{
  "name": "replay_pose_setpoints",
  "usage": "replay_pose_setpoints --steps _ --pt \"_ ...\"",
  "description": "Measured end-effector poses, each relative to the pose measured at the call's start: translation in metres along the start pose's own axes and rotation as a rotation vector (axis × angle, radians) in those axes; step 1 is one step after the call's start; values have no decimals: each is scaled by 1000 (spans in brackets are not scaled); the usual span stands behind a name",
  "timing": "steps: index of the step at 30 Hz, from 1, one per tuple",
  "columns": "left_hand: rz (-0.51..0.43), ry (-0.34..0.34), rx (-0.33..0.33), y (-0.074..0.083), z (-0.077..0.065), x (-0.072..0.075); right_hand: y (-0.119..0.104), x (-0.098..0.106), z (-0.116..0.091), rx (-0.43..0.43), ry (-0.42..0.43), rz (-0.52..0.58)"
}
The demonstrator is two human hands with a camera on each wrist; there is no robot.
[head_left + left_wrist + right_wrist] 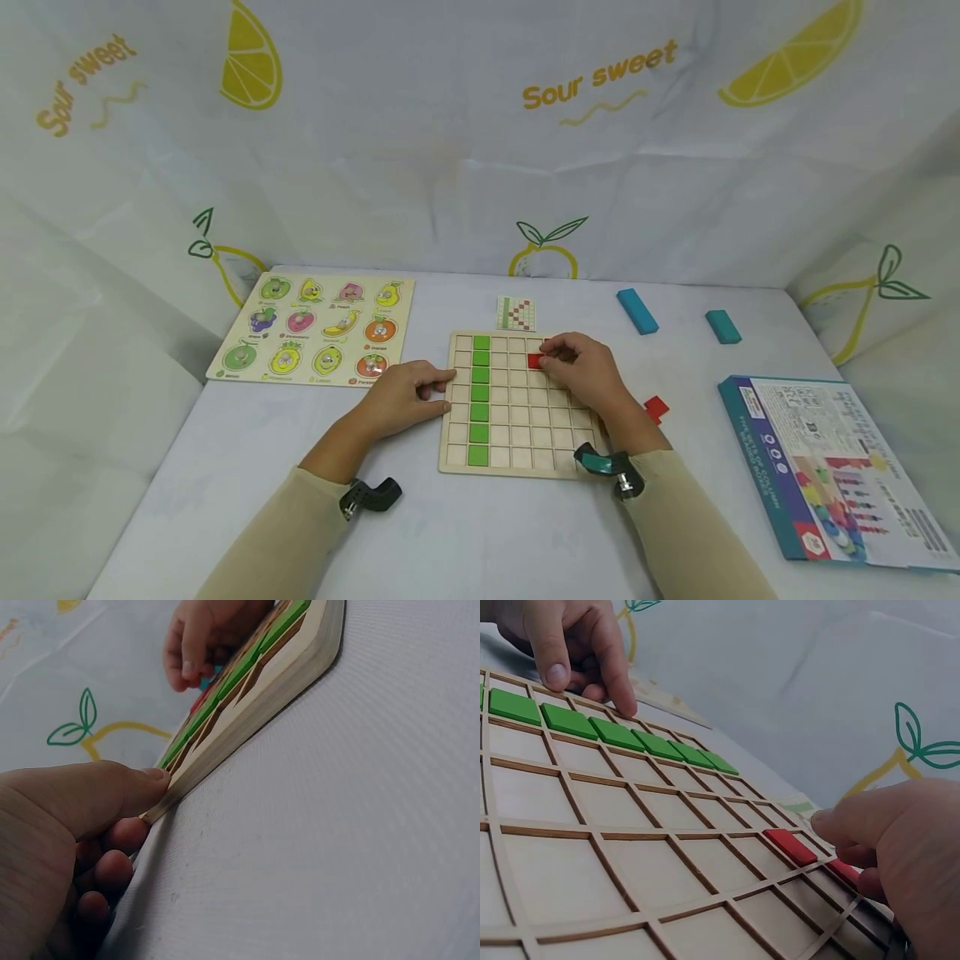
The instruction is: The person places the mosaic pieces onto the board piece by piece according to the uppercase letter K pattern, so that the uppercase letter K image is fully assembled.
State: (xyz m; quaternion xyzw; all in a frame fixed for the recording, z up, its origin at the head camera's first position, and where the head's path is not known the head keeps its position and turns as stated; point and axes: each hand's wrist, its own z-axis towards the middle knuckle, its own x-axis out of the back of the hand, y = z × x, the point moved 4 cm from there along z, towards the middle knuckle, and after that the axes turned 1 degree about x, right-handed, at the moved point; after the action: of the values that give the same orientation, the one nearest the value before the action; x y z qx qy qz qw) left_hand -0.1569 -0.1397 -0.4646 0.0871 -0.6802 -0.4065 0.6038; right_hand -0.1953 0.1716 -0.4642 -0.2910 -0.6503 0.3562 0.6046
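Note:
A wooden grid board lies flat, with several green square tiles forming a column near its left side. My left hand touches the board's left edge with thumb and forefinger spread apart; the other fingers are curled below. Over the upper right cells is my right hand, its bent fingers close above the squares. A red tile sits in a cell beside these fingers. Another red tile is partly covered by the fingertips in the right wrist view. Nothing shows pinched between the right thumb and fingers.
Loose red tiles lie right of the board. Behind it is a small pattern card. Two teal blocks stand farther right, beyond a flat printed box. A fruit picture board lies at the left.

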Motion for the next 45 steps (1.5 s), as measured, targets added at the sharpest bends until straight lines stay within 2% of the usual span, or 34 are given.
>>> replay_pose_setpoints --steps 8,15,20,28,35,45 --pt "-15 2 1 -2 0 0 4 12 0 -121 50 184" --pt "-22 4 -9 -3 0 -1 3 20 -4 -167 71 207" --pt "-26 3 -10 -3 1 -1 5 31 -10 -207 92 161" --pt "-19 4 -8 -2 0 -1 15 62 -29 -234 131 23" --pt "-23 12 -12 -3 0 -1 33 84 -53 -305 98 -3" --pt "-17 11 -5 -4 0 -2 58 107 -84 -289 92 -82"
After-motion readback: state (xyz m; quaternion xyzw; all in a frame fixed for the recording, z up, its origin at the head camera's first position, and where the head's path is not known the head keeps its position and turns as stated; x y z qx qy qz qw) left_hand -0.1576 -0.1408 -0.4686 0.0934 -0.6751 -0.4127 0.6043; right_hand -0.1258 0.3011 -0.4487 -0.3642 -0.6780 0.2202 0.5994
